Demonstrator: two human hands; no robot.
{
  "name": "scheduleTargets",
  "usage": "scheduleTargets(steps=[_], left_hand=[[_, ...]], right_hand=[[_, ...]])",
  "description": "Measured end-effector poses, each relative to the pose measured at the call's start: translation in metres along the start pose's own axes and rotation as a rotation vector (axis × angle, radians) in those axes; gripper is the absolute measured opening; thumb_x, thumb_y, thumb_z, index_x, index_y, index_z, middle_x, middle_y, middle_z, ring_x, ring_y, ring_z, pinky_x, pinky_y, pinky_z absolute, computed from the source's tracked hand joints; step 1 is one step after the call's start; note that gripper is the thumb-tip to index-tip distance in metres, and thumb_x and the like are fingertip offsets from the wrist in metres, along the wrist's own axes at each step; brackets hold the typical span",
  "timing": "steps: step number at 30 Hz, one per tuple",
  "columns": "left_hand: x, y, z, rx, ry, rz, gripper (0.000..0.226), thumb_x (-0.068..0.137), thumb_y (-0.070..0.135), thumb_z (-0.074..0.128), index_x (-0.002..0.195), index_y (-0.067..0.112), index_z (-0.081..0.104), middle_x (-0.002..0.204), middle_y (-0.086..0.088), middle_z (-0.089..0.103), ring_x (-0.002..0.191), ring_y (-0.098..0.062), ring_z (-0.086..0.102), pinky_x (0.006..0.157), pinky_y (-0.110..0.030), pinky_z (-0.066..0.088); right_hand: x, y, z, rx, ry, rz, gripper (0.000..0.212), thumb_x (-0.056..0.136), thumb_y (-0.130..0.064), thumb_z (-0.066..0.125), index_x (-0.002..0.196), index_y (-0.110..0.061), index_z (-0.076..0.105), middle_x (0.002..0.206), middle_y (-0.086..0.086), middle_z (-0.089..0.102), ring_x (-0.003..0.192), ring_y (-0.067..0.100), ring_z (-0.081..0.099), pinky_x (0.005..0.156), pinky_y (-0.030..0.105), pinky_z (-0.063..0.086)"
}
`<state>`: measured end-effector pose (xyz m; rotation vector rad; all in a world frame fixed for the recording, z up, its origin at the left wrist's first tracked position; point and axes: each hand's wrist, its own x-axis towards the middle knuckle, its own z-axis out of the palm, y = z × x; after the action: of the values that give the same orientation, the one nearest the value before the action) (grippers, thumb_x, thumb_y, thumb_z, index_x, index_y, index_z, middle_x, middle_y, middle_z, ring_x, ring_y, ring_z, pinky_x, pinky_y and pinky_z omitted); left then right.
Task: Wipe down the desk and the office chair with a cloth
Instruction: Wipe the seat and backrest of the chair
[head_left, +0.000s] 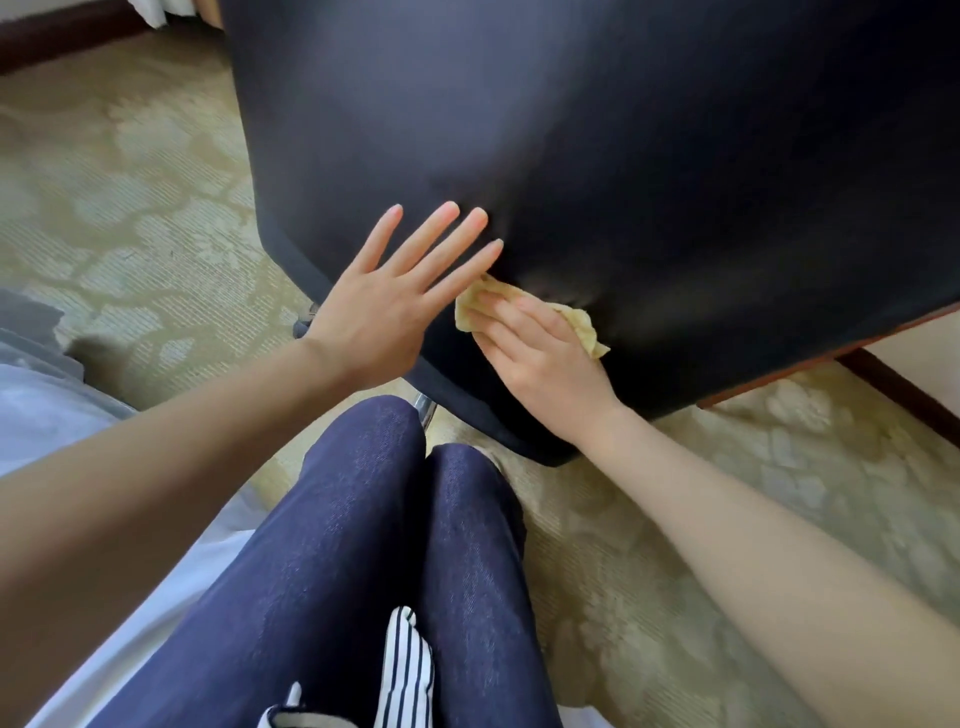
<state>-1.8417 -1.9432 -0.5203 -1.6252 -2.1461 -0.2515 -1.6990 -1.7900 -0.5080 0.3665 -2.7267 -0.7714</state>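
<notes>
The yellow cloth (584, 327) lies crumpled against the dark fabric of the office chair (571, 130), close to the middle of the view and low on the chair's surface. The right hand (540, 358) comes in from 4 o'clock and lies on top of it. Its fingers are laid out fairly flat, pressing the cloth to the fabric rather than bunching it. Corners of the cloth stick out past the fingertips at 10 o'clock and past the side of the hand at 3 o'clock.

Just beside the cloth, at its 9 o'clock, the left hand (384, 306) is released, with its fingers straight and spread. It is laid against the chair near the chair's rounded edge and grasps nothing. The little finger reaches almost to the cloth's upper corner, though whether it touches cannot be told.

The chair fills the view from 10 o'clock round to 3 o'clock. A bit of shiny metal (426, 408) shows under its lower edge.

At 6 o'clock the person's legs, in dark blue trousers (337, 545), point toward the chair, and a striped garment (405, 665) lies between them. White bedding (47, 415) sits at 8 o'clock. A pale patterned carpet (130, 182) spreads out at 9 o'clock and again at 4 o'clock. A dark wooden skirting board (909, 400) runs along it at 3 o'clock.
</notes>
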Motion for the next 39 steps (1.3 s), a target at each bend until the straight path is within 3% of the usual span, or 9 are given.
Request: scheduleTargets(steps=[3, 8, 13, 18, 23, 28, 35, 37, 39], left_hand=[[0.003, -0.002, 0.002, -0.019, 0.012, 0.006, 0.097, 0.071, -0.006, 0.052, 0.152, 0.021, 0.005, 0.157, -0.003, 0.003, 0.143, -0.025, -0.001, 0.115, -0.051, 0.000], [-0.001, -0.007, 0.002, 0.018, 0.002, 0.015, 0.098, 0.070, -0.006, 0.052, 0.151, 0.022, 0.005, 0.158, -0.005, 0.017, 0.145, -0.023, 0.006, 0.113, -0.054, 0.003], [-0.001, -0.011, 0.005, 0.024, -0.005, -0.008, 0.100, 0.069, -0.005, 0.052, 0.152, 0.025, 0.004, 0.159, -0.002, 0.016, 0.146, -0.020, 0.010, 0.112, -0.057, 0.001], [-0.004, -0.011, 0.012, 0.024, -0.031, -0.015, 0.111, 0.067, -0.003, 0.064, 0.152, 0.027, -0.001, 0.158, 0.005, 0.003, 0.143, -0.015, -0.002, 0.113, -0.057, -0.001], [-0.001, -0.008, 0.010, 0.001, -0.045, 0.014, 0.112, 0.066, -0.002, 0.063, 0.152, 0.028, -0.002, 0.157, 0.004, 0.000, 0.144, -0.017, -0.002, 0.113, -0.059, 0.002], [0.000, -0.006, 0.000, -0.027, -0.044, 0.063, 0.102, 0.071, 0.000, 0.055, 0.151, 0.027, -0.002, 0.157, 0.003, -0.005, 0.146, -0.020, 0.000, 0.113, -0.054, -0.002], [-0.025, -0.030, -0.016, -0.027, -0.106, -0.092, 0.093, 0.077, 0.001, 0.051, 0.153, 0.021, 0.001, 0.160, -0.005, -0.004, 0.147, -0.029, -0.002, 0.115, -0.050, -0.004], [-0.035, -0.041, -0.017, -0.021, -0.133, -0.189, 0.091, 0.078, 0.001, 0.048, 0.152, 0.019, -0.001, 0.160, -0.004, -0.007, 0.147, -0.029, -0.006, 0.114, -0.049, -0.007], [-0.048, -0.057, -0.015, -0.016, -0.163, -0.299, 0.090, 0.079, 0.001, 0.046, 0.152, 0.018, -0.003, 0.160, -0.004, -0.011, 0.146, -0.029, -0.009, 0.114, -0.050, -0.008]], right_hand=[[0.014, -0.019, 0.016, -0.024, -0.230, -0.001, 0.042, 0.093, -0.016, 0.049, 0.134, -0.008, 0.051, 0.140, 0.005, 0.050, 0.134, 0.018, 0.040, 0.112, 0.034, 0.031], [0.026, -0.045, 0.046, 0.302, -0.551, 0.015, 0.057, 0.092, -0.013, 0.001, 0.148, -0.008, 0.012, 0.154, 0.005, 0.021, 0.143, 0.017, 0.017, 0.117, 0.027, 0.012], [0.002, -0.058, 0.075, 0.136, -0.545, -0.132, 0.053, 0.102, -0.011, 0.022, 0.147, 0.001, -0.003, 0.158, 0.011, -0.003, 0.145, 0.023, -0.004, 0.117, 0.036, -0.005], [-0.038, -0.056, 0.081, 0.065, -0.685, -0.308, 0.051, 0.098, -0.005, 0.033, 0.145, 0.007, 0.017, 0.157, 0.012, 0.010, 0.145, 0.026, -0.002, 0.117, 0.038, -0.005], [-0.070, -0.031, 0.051, 0.059, -0.657, -0.288, 0.044, 0.072, -0.020, 0.076, 0.113, -0.008, 0.068, 0.130, 0.002, 0.058, 0.128, 0.016, 0.048, 0.111, 0.031, 0.032], [-0.066, 0.000, 0.007, 0.117, -0.458, -0.165, 0.053, 0.050, -0.009, 0.088, 0.100, -0.003, 0.072, 0.113, 0.006, 0.069, 0.110, 0.018, 0.063, 0.099, 0.031, 0.045], [0.013, 0.019, -0.044, 0.032, -0.306, -0.145, 0.037, 0.080, -0.005, 0.066, 0.117, -0.002, 0.065, 0.127, 0.010, 0.061, 0.122, 0.024, 0.054, 0.103, 0.038, 0.041], [0.047, 0.018, -0.052, -0.015, -0.312, -0.139, 0.043, 0.084, -0.007, 0.065, 0.126, -0.002, 0.058, 0.136, 0.010, 0.053, 0.129, 0.025, 0.047, 0.108, 0.038, 0.034], [0.085, 0.016, -0.050, -0.052, -0.285, -0.142, 0.043, 0.095, -0.009, 0.046, 0.137, -0.003, 0.045, 0.146, 0.009, 0.040, 0.138, 0.025, 0.033, 0.115, 0.035, 0.018]])
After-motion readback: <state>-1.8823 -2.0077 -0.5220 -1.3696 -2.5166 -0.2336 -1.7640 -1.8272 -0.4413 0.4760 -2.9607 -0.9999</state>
